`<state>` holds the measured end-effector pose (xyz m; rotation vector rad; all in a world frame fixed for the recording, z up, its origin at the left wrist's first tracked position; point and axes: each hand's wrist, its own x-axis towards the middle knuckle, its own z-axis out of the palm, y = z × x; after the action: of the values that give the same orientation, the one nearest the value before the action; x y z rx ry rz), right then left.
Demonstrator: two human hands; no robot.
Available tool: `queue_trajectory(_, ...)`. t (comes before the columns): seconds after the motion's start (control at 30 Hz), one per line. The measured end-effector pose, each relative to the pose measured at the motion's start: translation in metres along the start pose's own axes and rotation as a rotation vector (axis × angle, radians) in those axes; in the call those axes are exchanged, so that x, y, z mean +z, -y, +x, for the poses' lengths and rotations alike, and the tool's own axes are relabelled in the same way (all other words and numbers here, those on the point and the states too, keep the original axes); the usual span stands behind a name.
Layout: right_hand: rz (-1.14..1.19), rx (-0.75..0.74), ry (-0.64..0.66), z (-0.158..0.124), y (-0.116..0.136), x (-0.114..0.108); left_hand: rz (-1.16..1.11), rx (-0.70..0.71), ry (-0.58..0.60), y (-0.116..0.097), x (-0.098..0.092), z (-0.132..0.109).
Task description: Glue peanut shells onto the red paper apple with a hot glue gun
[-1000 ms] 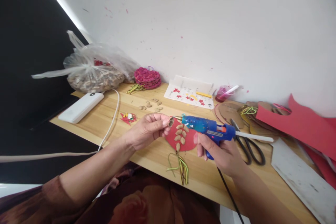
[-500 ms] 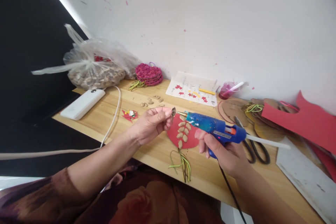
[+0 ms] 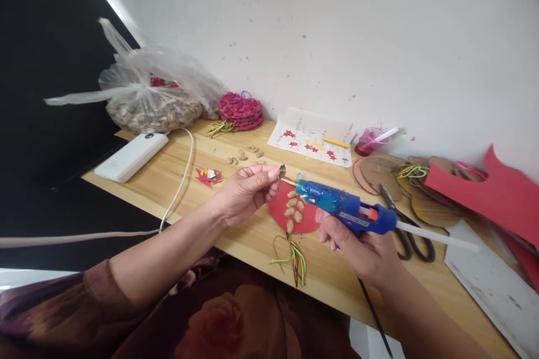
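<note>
My left hand [image 3: 246, 193] pinches a small dark shell-like piece [image 3: 282, 170] between thumb and fingertips. My right hand [image 3: 366, 249] is wrapped round the handle of a blue glue gun [image 3: 330, 199]. The gun's metal nozzle points left and sits at or just beside the small piece; contact is hard to make out. A white glue stick [image 3: 438, 236] juts from its back end. Below the gun lies a red disc [image 3: 275, 217] bearing several tan shells [image 3: 298, 217] in two rows, its upper part partly covered. A green and yellow thread tassel [image 3: 300, 263] hangs from its lower edge.
Loose shells [image 3: 242, 155], a red scrap [image 3: 206, 176] and a white power bank [image 3: 132, 157] with its cable lie left. Behind are a bag of shells [image 3: 155, 112], pink discs [image 3: 241, 111], paper [image 3: 311, 134] and a cup [image 3: 367, 143]. Scissors [image 3: 404, 224] and red cardboard [image 3: 475, 190] lie right.
Both hands, with the piece and the glue gun, have shifted slightly; the nozzle stays by the piece. The gun now tilts a little more down to the right. The view has moved slightly.
</note>
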<state>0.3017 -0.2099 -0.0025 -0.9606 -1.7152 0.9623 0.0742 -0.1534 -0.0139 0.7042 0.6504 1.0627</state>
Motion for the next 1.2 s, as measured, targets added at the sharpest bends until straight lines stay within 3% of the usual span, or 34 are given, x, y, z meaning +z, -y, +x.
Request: queue_trajectory(1.2,-0.051,0.028,0.0,0.0006,0.0051,-0.0006,0.021,-0.006,-0.025,-0.0022,-0.0036,-0.0031)
